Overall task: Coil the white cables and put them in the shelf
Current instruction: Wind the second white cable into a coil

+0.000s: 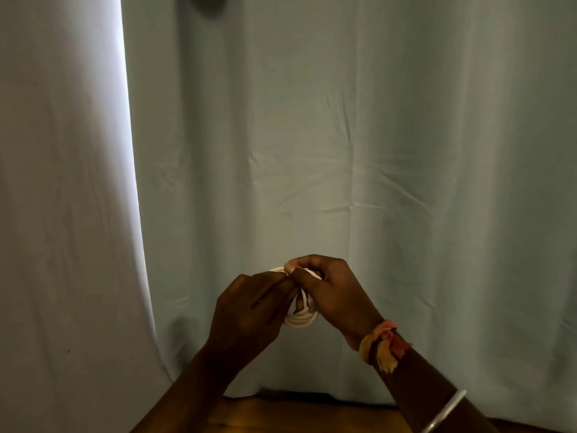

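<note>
left hand [249, 310]: back of hand to camera, fingers curled in onto the left side of the coil, gripping it; fingertips mostly hidden behind the right hand's thumb
right hand [334, 295]: fingers curled round the right side of the coil, thumb and forefinger pinching at the top of it, just touching the left hand there
white cable [301, 321]: wound into a small coil of several loops, held between both hands in the air, lower loops showing below the palms, a strand or two crossing the middle (loose end not visible)
cable position: low centre of view, in front of the curtain, above the wooden surface, touching neither
thread wristband [382, 345]: orange, yellow and dark threads, on the right wrist, tassel ends hanging
bangle [443, 410]: thin, silver-coloured, further up the right forearm
curtain [374, 151]: pale grey-green, creased, fills most of the background
white cloth [62, 182]: brighter panel on the left, overlapping the curtain's edge
wooden surface [281, 414]: brown strip at the bottom, below the curtain hem, between the forearms
dark shape [207, 3]: top edge, cannot tell what it is
</note>
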